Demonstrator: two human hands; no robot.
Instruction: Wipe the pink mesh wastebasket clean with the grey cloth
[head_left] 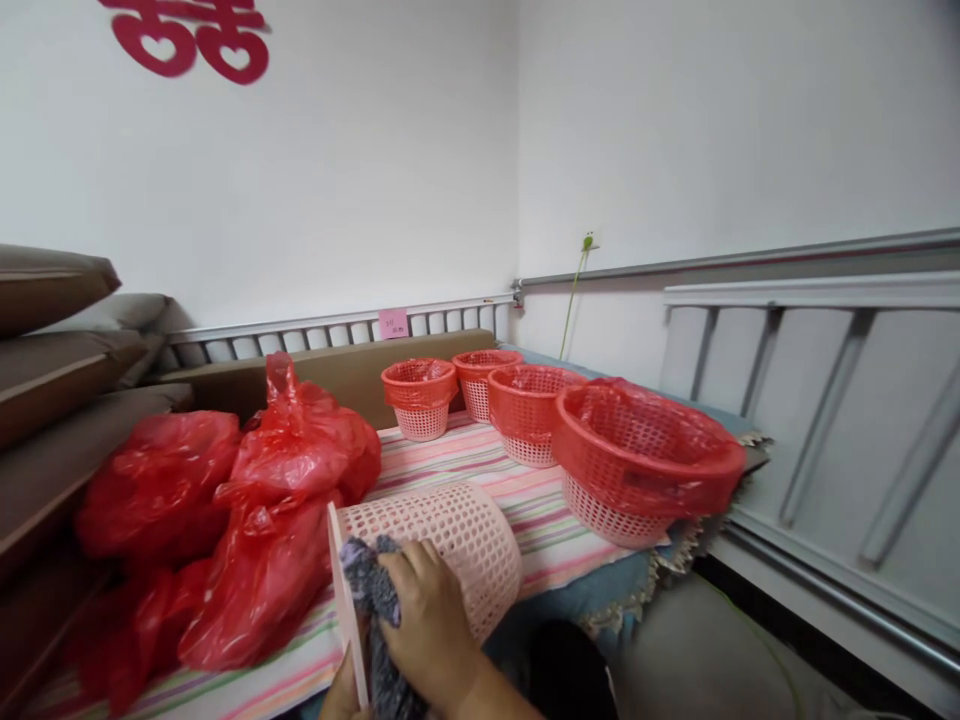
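Note:
A pale pink perforated plastic basket (pixel 480 540) lies on its side near the front edge of a striped cloth, its rim toward the left. My right hand (pixel 431 620) is closed on a dark grey rag (pixel 373 580) and presses it against the basket's outside just behind the rim. Low in the picture my left hand (pixel 343 695) grips the basket's rim from below; most of it is cut off by the frame edge. Part of the rag hangs down between the two hands.
Four pink baskets lined with red bags stand behind and right, the largest basket (pixel 645 460) nearest. Bulging red plastic bags (pixel 300 450) sit on the left beside stacked cushions (pixel 60 360). White railings (pixel 810 400) run along the right wall. A pink note (pixel 393 323) hangs at the back.

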